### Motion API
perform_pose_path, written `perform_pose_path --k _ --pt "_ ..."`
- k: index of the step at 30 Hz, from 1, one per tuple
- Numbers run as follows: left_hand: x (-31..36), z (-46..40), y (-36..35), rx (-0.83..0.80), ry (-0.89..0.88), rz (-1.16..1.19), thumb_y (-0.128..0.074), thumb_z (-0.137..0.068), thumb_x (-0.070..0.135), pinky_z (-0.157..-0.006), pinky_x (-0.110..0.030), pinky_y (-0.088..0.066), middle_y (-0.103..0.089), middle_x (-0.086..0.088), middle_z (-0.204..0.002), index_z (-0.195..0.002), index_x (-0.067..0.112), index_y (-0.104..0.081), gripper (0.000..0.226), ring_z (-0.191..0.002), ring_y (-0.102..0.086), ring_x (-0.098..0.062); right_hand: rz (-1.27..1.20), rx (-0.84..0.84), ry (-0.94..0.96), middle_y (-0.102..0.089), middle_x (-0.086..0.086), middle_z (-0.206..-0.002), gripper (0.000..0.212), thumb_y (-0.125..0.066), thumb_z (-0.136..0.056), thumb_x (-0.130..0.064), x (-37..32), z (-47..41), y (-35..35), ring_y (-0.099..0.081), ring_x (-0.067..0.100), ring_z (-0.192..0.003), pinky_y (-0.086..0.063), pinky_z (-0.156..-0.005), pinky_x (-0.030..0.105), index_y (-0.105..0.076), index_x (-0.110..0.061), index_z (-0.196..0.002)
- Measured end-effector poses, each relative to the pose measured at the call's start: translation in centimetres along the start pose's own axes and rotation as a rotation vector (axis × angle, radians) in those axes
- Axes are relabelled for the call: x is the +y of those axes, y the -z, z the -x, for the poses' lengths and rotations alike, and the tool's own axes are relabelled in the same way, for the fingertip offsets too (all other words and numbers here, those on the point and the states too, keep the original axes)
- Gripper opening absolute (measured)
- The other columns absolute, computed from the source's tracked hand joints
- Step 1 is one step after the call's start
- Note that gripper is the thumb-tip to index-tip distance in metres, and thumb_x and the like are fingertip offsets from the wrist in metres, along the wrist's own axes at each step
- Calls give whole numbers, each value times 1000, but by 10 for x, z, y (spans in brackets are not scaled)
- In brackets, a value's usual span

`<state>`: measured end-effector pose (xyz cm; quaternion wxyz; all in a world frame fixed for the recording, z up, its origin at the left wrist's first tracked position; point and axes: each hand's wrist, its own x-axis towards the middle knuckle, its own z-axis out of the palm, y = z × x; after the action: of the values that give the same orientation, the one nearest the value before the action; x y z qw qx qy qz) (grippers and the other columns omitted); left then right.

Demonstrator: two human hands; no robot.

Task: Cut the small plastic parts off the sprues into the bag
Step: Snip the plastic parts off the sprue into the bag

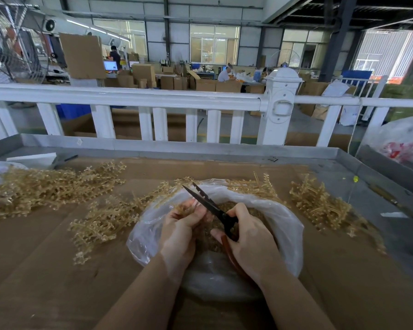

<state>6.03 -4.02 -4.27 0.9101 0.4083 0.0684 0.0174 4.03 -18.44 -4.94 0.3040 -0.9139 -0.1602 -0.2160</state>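
The black-bladed scissors with reddish-brown handles (pixel 215 210) lie on a long diagonal, tips pointing up and to the left away from the person, handles down toward the right wrist; the two blades stand apart in a narrow V above the open mouth of the clear plastic bag (pixel 284 225). The right hand (pixel 250 241) is curled round the handles, fingers wrapped through and about them. The left hand (pixel 184 225) is closed on a small tan translucent plastic sprue (pixel 185 207), pinching it between thumb and fingertips just beside the inner part of the blades, over the bag. Inside the bag sits a heap of small tan cut parts (pixel 227 207), too many and too fine to count. The bag rests on the brown cardboard sheet (pixel 57 270) covering the grey metal table (pixel 343 158). Three loose heaps of branched tan sprues lie on the cardboard: a large one at far left (pixel 45 186), a second just left of the bag (pixel 105 217), and a third to the right (pixel 324 206); single sprues within them cannot be counted. One pair of scissors, one bag and two hands are in view.
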Motion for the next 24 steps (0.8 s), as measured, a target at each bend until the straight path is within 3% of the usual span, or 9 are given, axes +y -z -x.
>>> perform_pose_path --k 4,8,12,14,16,21,24 --pt "-2 -2 3 -55 0 -36 -64 -67 -2 -61 -32 -58 -72 -20 -87 -84 -2 -71 18 -79 -72 -29 -5 -10 8 -57 -15 -88 35 -63 -81 -51 0 -2 0 -57 7 -85 -45 -75 21 -41 -28 -96" --pt "-3 -5 6 -50 4 -28 -65 -65 -3 -61 -31 -58 -72 -19 -86 -84 -1 -71 20 -78 -72 -28 -5 -35 3 -61 -13 -88 38 -61 -79 -57 0 -2 2 -59 6 -81 -47 -70 20 -39 -29 -94" --pt "-3 -4 6 -55 14 -5 -65 -65 -3 -59 -29 -57 -72 -12 -77 -70 7 -73 14 -72 -71 -24 17 -34 6 -62 -13 -87 39 -60 -78 -58 2 -1 1 -60 6 -79 -46 -67 18 -40 -28 -94" --pt "-2 -4 5 -30 21 25 -64 -67 -1 -68 -33 -56 -70 -14 -85 -87 2 -68 21 -82 -68 -27 33 -31 13 -61 -16 -88 38 -61 -79 -57 2 -1 1 -59 4 -80 -42 -67 13 -39 -30 -94" --pt "-1 -4 5 -9 36 58 -62 -69 0 -80 -37 -53 -65 -18 -100 -109 -2 -60 41 -95 -64 -31 32 -35 14 -63 -15 -91 38 -61 -78 -57 2 0 1 -60 5 -82 -45 -69 16 -40 -29 -94" --pt "-1 -5 4 42 70 167 -60 -82 2 -97 -44 -49 -61 -23 -118 -127 -3 -53 46 -109 -60 -35 22 -18 19 -64 -12 -92 40 -62 -78 -56 1 1 1 -61 7 -83 -49 -70 22 -45 -25 -95" --pt "-2 -5 3 61 37 139 -63 -76 2 -73 -28 -57 -68 -15 -90 -106 -2 -63 30 -78 -65 -22 13 8 23 -63 -14 -91 40 -65 -77 -54 1 3 2 -60 7 -84 -49 -71 22 -48 -23 -96"
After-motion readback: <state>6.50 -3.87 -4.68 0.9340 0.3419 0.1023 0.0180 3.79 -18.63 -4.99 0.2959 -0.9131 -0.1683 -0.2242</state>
